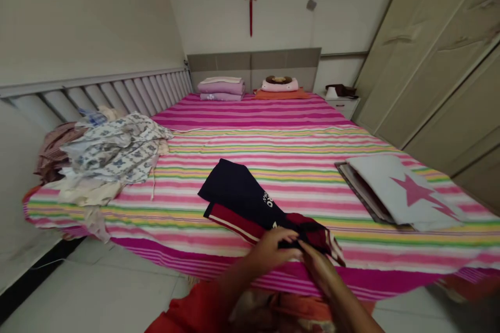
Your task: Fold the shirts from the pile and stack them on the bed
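A navy garment (244,190) with white lettering, dark-red panels and a white stripe lies across the near edge of the bed. Its right end is bunched up, and I cannot tell exactly what kind of garment it is. My left hand (275,250) pinches the bunched navy cloth, thumb toward the right. Close beside it, my right hand (318,265) grips the same gathered part, its fingertips nearly meeting those of the left. The fingertips of both hands are partly hidden in the dark folds.
The bed (258,140) has a striped sheet. A heap of loose clothes (113,148) lies at its left, folded grey cloth with a pink star (406,190) at the right. Folded bedding (221,87) sits by the headboard (250,65). Wardrobes (437,57) stand along the right.
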`<state>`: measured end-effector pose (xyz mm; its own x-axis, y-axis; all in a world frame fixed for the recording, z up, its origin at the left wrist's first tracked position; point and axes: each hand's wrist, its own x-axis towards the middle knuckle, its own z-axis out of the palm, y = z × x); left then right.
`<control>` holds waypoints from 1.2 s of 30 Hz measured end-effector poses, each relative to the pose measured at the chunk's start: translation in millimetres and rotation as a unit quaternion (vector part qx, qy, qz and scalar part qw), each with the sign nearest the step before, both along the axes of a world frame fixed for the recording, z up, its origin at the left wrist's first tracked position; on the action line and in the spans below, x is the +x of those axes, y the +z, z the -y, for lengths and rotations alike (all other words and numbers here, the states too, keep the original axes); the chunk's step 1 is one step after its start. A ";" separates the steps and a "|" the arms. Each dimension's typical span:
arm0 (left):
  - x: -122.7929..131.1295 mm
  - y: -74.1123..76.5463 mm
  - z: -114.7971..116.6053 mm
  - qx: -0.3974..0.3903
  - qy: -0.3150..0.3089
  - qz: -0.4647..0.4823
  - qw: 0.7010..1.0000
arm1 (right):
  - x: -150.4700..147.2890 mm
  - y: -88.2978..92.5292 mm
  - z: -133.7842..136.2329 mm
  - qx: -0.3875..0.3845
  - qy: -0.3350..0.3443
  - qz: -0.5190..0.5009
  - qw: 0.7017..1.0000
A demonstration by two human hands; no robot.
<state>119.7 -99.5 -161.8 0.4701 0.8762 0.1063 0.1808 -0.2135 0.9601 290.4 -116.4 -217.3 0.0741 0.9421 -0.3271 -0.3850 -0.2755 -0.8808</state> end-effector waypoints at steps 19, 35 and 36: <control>-134.7 78.2 -104.2 0.042 0.220 -0.147 0.963 | 81.3 41.7 -0.7 0.005 -0.132 -0.048 0.990; -123.2 54.1 -115.9 0.079 0.392 -0.059 0.915 | 50.8 25.7 -0.2 -0.021 -0.075 0.017 0.997; -122.0 39.3 -104.0 0.060 0.386 -0.062 0.918 | 52.9 22.0 3.5 -0.023 -0.067 0.026 0.997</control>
<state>-2.4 4.5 -122.5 -0.2722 0.9388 0.2112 0.4286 -0.0782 0.9001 343.4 -119.9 -195.4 0.2171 0.9064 -0.3624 -0.3752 -0.2652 -0.8882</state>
